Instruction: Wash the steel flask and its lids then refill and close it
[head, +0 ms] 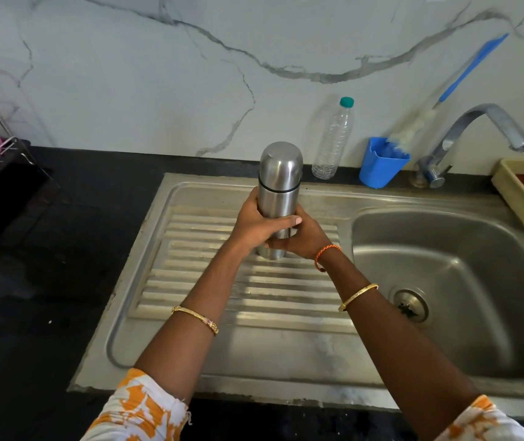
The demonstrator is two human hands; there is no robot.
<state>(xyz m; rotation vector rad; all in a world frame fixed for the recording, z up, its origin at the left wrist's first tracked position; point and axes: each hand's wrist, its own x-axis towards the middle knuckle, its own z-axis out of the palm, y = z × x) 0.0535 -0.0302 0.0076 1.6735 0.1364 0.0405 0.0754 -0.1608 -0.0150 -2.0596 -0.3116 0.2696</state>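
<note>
I observe both my left hand (pixel 256 226) and right hand (pixel 299 238) gripping the capped, upright steel flask (pixel 279 189) above the drainboard (pixel 244 294).

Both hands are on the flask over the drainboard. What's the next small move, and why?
Probably shift the right hand up to the cap and twist it off while the left hand steadies the flask. The cap is on, both hands grip the lower body, and washing cannot start until it is open.

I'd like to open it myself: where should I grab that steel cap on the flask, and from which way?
Probably grip the domed cap around its straight lower sides, just above the dark seam, coming down from above. The flask stands upright over the draining board, and both hands, left hand and right hand, already hold the body, leaving the cap free.
</note>
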